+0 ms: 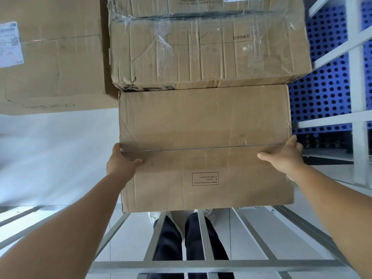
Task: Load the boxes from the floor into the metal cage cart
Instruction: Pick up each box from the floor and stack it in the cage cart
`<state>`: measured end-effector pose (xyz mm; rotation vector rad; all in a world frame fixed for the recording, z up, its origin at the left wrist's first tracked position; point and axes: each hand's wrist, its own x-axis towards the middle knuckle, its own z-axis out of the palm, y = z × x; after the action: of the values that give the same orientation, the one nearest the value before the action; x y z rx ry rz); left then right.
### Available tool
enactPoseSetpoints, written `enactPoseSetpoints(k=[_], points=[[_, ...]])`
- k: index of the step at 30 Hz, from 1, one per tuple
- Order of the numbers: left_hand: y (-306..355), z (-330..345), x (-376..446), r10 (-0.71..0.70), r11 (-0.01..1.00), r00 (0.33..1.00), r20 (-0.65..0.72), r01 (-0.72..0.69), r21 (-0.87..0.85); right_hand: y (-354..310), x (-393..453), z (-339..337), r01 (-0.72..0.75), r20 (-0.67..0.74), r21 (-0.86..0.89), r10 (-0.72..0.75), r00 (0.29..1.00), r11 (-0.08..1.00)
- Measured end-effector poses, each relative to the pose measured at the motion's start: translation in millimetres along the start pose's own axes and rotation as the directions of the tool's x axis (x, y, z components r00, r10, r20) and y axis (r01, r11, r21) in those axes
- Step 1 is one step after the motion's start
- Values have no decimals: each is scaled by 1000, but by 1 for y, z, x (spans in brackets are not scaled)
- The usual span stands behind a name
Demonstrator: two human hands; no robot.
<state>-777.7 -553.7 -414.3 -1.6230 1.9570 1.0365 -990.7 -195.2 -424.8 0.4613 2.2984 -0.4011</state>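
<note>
We've got the plain box (203, 146) over the cage cart (159, 234), left hand (120, 164) and right hand (285, 158) gripping its sides. Taped box (207, 49) touches its far edge, labelled box (50, 57) sits left of that

No text is legible. The near box (205, 148) bears a framed print block, the taped box (209, 51) small inverted characters, the left box (50, 57) a white label (10, 45); all unreadable.
</note>
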Motion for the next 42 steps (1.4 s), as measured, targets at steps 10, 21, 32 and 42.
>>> enactPoseSetpoints(k=[10,21,32,42], points=[[5,3,-5,25,992,999,-32,-21,126,-4,-3,1,0,-18,-93,-1,1000,996],[70,-34,-86,356,816,930,86,-355,457,-46,-93,-29,397,85,-487,-410,908,778],[138,-112,-200,676,472,707,207,-632,614,-87,-236,-118,510,77,-510,-554,829,693],[177,-176,-311,864,203,416,284,-803,560,-72,-378,-179,460,-179,-419,-568,803,783]])
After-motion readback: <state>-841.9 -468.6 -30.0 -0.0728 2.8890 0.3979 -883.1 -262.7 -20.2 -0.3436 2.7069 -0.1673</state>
